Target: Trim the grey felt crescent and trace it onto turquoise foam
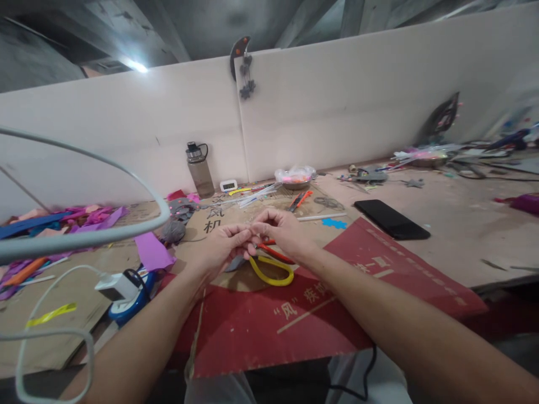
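Observation:
Close together over the cardboard, my left hand (229, 242) and my right hand (281, 231) meet with their fingertips pinched. Anything between those fingers is too small or hidden to make out. Just beneath them lie scissors, with a yellow handle loop (273, 276) and a red handle loop (275, 254) showing; my hands cover the rest. A bit of grey material (236, 262) peeks out under my left hand. To the right of my right hand is a blue jagged-edged piece (334, 223), with a thin white stick (322, 216) behind it.
A black phone (391, 219) lies at right. Behind stand a bottle (200, 171), a small white clock (228, 185) and a bowl (295, 184). At left are coloured scraps (154, 251), a blue power strip (131, 306) with a charger, and a grey curved tube (84, 242) crossing the view.

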The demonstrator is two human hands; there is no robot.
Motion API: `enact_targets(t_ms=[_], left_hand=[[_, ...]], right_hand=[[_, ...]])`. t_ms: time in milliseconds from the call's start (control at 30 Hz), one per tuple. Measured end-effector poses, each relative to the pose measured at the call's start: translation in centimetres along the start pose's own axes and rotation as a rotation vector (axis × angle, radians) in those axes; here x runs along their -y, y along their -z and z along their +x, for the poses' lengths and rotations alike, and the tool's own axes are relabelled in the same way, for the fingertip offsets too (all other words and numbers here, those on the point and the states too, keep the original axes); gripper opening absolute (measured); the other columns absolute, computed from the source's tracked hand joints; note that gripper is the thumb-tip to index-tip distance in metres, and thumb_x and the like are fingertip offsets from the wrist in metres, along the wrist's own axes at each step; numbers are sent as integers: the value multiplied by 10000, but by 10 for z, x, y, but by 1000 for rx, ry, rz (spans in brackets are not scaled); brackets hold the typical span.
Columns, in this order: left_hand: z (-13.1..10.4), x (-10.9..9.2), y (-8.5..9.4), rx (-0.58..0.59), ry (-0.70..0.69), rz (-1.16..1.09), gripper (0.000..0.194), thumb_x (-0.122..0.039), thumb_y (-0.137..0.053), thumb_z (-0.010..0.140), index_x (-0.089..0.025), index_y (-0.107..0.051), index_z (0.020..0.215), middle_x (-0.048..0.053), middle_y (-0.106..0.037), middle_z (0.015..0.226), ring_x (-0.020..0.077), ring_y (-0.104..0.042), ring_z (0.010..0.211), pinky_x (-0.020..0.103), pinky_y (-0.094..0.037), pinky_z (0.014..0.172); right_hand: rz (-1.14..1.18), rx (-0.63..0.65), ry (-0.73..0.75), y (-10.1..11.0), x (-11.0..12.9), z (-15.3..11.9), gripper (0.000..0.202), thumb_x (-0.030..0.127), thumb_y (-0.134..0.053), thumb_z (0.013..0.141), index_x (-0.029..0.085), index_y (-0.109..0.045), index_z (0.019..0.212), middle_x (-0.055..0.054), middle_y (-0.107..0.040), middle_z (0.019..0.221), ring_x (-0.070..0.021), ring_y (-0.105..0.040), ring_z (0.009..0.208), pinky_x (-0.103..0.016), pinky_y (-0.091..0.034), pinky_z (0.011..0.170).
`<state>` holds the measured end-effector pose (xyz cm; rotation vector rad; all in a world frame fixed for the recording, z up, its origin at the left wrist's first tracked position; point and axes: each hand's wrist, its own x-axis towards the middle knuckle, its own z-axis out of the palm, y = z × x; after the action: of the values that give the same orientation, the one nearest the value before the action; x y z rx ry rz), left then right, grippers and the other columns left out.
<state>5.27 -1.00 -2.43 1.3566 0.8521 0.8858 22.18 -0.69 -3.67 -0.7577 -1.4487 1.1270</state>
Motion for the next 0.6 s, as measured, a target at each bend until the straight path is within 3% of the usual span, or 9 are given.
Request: enact_targets(t_ms=[67, 133, 233, 267, 300, 367, 433, 500, 600], left_hand=[[2, -3, 8, -23, -10, 46, 411, -461, -755, 677, -126, -692, 907, 89, -702, 817, 113, -592, 569, 223, -445, 515], [7, -4, 21, -160, -77, 192, 448, -501, -716, 699, -140, -681, 961, 81, -705, 835, 120, -588, 565, 225, -427, 489], [14, -1, 44, -364, -95, 526, 372, -518, -667, 721, -150, -672, 775, 39, -661, 677, 118, -540, 510, 217, -369, 449], [15, 0, 49, -350, -78, 650, 365, -518, -643, 737, -156, -665, 702, 33, -641, 617, 124, -530, 501, 225, -361, 456], [16, 2, 53, -332, -62, 759, 375, -520, -626, 744, -162, -653, 635, 29, -619, 563, 132, -520, 492, 234, -350, 460], [14, 4, 54, -256, -30, 919, 372, -502, -637, 725, -173, -636, 552, 21, -591, 508, 141, -499, 480, 248, -327, 467], [10, 4, 50, -146, 1, 988, 288, -448, -692, 663, -182, -652, 560, 6, -601, 529, 143, -492, 495, 248, -315, 475], [6, 3, 45, -31, 33, 991, 190, -374, -732, 602, -194, -672, 607, -16, -610, 562, 139, -492, 519, 238, -314, 483], [4, 2, 41, 41, 79, 952, 139, -306, -734, 576, -195, -652, 598, -33, -572, 537, 127, -464, 505, 232, -296, 474]], right_hand=[[77, 6, -18, 5, -1, 0, 245, 407, -690, 731, 200, -570, 681, 52, -517, 576, -89, -432, 527, -238, -363, 543], [121, 125, -17, 10, 3, -2, 309, 488, -642, 770, 203, -577, 668, 52, -491, 550, -88, -414, 508, -236, -350, 532], [53, 568, 2, 13, 20, -12, 429, 553, -545, 829, 194, -655, 623, -13, -600, 664, -117, -509, 596, -271, -417, 620], [18, 720, 13, 13, 26, -16, 428, 532, -554, 831, 192, -669, 598, -31, -631, 726, -130, -544, 650, -285, -437, 669], [-7, 794, 31, 12, 32, -19, 394, 488, -591, 818, 193, -666, 567, -35, -640, 764, -139, -563, 701, -292, -446, 711], [-34, 779, 54, 10, 39, -22, 241, 370, -689, 754, 201, -671, 583, -18, -635, 796, -139, -567, 752, -286, -447, 742], [-36, 686, 33, 8, 39, -22, 69, 269, -737, 698, 220, -698, 727, 6, -636, 828, -127, -556, 752, -270, -445, 727], [-30, 613, -17, 8, 32, -18, 171, 226, -720, 703, 235, -691, 871, 19, -646, 843, -116, -556, 732, -259, -444, 699], [-114, 402, -45, 10, 14, -8, 97, 229, -655, 751, 213, -674, 845, 16, -645, 772, -118, -557, 684, -258, -436, 655]])
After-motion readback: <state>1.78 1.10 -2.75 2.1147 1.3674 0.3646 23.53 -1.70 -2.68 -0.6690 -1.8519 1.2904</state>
